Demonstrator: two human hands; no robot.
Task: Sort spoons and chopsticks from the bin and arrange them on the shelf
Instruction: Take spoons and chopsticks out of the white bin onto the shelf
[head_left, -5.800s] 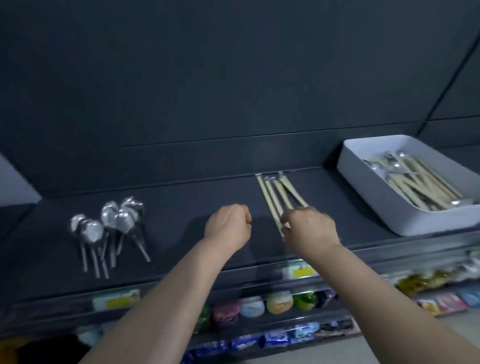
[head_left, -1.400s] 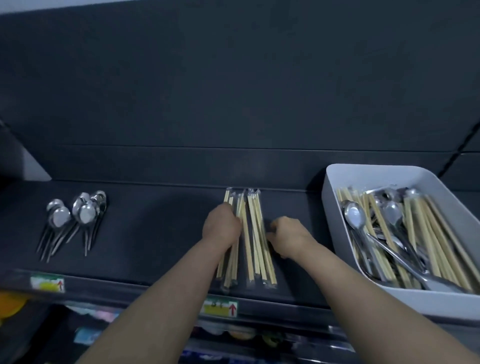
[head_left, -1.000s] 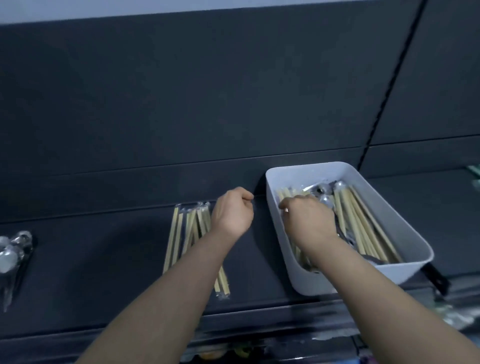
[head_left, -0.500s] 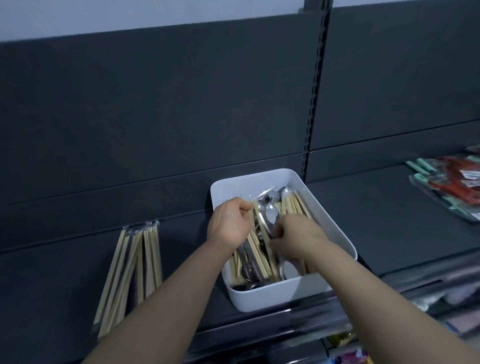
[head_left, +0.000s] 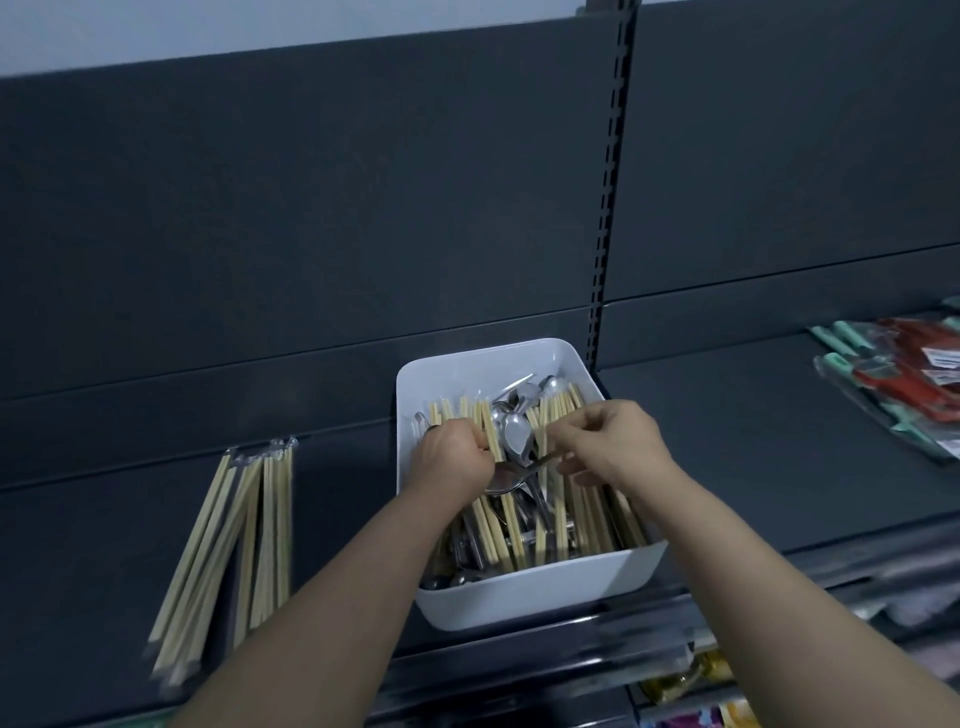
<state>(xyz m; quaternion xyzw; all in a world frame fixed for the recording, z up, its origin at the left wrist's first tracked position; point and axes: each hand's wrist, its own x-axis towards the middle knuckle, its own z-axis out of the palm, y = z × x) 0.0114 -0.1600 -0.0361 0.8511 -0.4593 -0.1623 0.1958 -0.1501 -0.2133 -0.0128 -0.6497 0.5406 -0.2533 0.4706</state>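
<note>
Bin (head_left: 524, 592), frame centre: spoons (head_left: 517, 434) and chopsticks (head_left: 587, 514) mixed. My left hand (head_left: 452, 462): fingers curled, contents unclear. My right hand (head_left: 613, 441): fingertips pinching one spoon (head_left: 501, 480) by its handle. Sorted row (head_left: 234, 540), lower left. Risk: lifting snags tangled chopsticks, spilling them.

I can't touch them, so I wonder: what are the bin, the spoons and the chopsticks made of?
The bin: likely plastic, matte white, smooth rounded corners. The spoons: metal, probably stainless steel, given their mirror-like silver shine. The chopsticks: pale matte sticks, wood or bamboo, I cannot tell which; those left of the bin lie in glossy clear wrap, probably plastic film.
</note>
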